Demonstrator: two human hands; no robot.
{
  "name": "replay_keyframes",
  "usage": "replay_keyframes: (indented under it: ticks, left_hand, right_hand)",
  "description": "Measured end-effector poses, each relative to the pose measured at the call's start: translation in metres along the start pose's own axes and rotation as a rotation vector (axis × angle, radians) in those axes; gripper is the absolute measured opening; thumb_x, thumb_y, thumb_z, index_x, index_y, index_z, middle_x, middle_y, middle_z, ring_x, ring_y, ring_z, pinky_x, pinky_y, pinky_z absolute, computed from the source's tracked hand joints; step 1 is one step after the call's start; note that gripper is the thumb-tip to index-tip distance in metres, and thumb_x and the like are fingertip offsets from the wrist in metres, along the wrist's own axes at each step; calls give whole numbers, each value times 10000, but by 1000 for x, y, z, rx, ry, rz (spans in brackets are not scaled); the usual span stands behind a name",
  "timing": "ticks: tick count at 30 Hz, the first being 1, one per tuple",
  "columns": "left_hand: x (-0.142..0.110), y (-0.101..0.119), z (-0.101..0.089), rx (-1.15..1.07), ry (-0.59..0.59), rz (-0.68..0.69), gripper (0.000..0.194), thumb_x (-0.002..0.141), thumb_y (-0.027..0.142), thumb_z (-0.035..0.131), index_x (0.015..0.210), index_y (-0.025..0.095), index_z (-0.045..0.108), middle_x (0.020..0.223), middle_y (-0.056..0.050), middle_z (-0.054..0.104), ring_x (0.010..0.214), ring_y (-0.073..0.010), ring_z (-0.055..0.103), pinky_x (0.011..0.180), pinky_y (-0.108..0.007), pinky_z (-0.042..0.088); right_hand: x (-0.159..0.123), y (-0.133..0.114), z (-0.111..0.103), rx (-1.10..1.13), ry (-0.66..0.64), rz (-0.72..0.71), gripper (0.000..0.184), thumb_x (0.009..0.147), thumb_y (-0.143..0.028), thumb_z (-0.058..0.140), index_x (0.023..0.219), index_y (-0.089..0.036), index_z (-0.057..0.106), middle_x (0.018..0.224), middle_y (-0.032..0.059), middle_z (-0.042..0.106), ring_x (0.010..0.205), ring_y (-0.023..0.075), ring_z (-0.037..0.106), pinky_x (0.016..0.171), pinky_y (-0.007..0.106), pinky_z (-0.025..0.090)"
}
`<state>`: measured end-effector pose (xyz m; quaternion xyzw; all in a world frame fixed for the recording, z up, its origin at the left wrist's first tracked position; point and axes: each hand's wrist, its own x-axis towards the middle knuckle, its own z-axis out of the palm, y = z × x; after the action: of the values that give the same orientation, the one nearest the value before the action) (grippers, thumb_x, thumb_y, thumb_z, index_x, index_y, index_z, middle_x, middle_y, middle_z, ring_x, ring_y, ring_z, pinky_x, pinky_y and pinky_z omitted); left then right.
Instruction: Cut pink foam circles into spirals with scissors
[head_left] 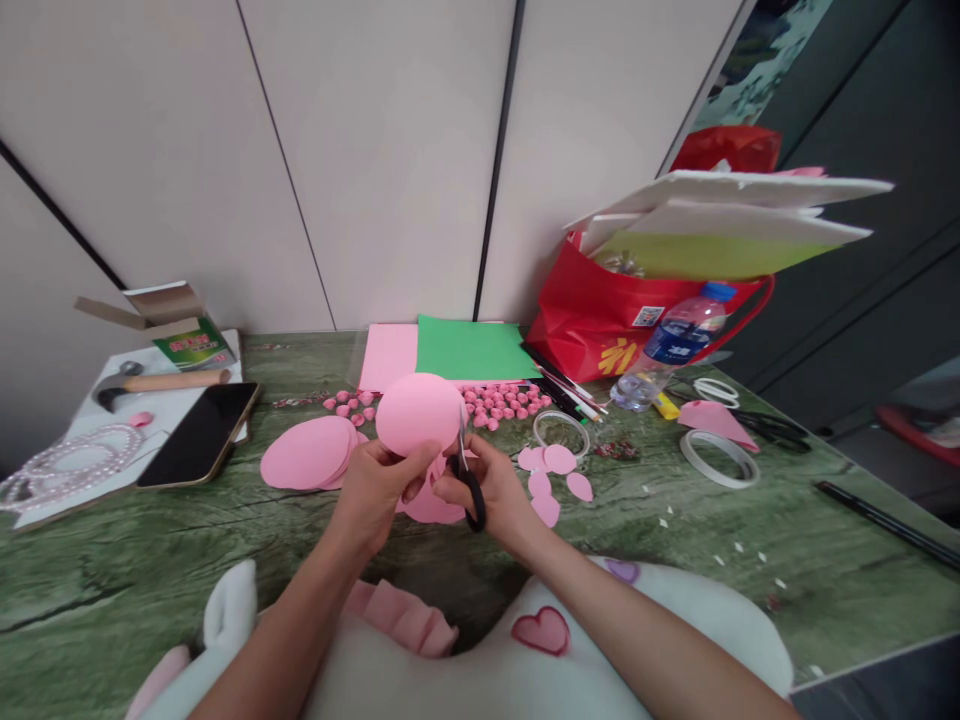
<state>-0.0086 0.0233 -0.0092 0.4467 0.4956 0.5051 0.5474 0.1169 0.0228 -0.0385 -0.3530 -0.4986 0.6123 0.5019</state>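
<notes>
through the remote feed from the head camera i have the pink paper disc up in front of me, raised above the middle of the table. the left hand has thumb and fingers clamped on its lower edge, which seems meant to keep the thin sheet flat and its right rim free. there the scissors stand nearly upright, blades at that rim; i cannot tell whether they touch it or how wide they part. the right hand has its fingers closed around the black handles, probably for steady control. to the left, matt oval pieces lie overlapped, likely kept near for easy reach; to the right, small petal-shaped cut-outs are loosely scattered. behind sit knobbly pink beads, rounded and clustered, and a smooth green sheet over pink ones. the tabletop is green with dark, wood-like veining, and a soft, pale plush cushion lies beneath the forearms, perhaps as support.
</notes>
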Motion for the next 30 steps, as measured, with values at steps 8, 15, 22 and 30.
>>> replay_keyframes:
  ticks: [8, 15, 22, 30]
  left_hand:
    - [0, 0, -1, -36, 12, 21, 235, 608, 240, 644, 477, 125, 485, 350, 76, 377, 340, -24, 286, 353, -182, 196]
    - [-2, 3, 1, -143, -73, 9, 155, 647, 241, 602, 563, 125, 543, 489, 19, 536, 371, -60, 430, 360, -188, 306]
    - [0, 1, 0, -72, -29, 1, 257, 645, 263, 612, 462, 112, 516, 365, 34, 454, 343, -41, 376, 354, -173, 273]
    - [0, -1, 0, 7, -12, -30, 227, 584, 280, 656, 495, 107, 538, 355, 56, 410, 330, -28, 312, 329, -172, 199]
  right_hand:
    - [-1, 1, -1, -47, 3, 31, 370, 521, -312, 704, 747, -173, 445, 489, -64, 498, 383, 59, 436, 372, 167, 340]
    - [-1, 3, 0, -48, 0, 43, 359, 525, -350, 698, 715, -176, 447, 449, -72, 487, 342, 60, 435, 353, 171, 358]
    - [-3, 3, 3, -27, -57, 85, 393, 495, -363, 714, 704, -177, 437, 468, -75, 474, 347, 59, 430, 346, 168, 332]
    - [-1, -1, 1, -19, -36, 2, 438, 485, -301, 734, 765, -182, 419, 575, -51, 487, 474, 62, 413, 427, 176, 335]
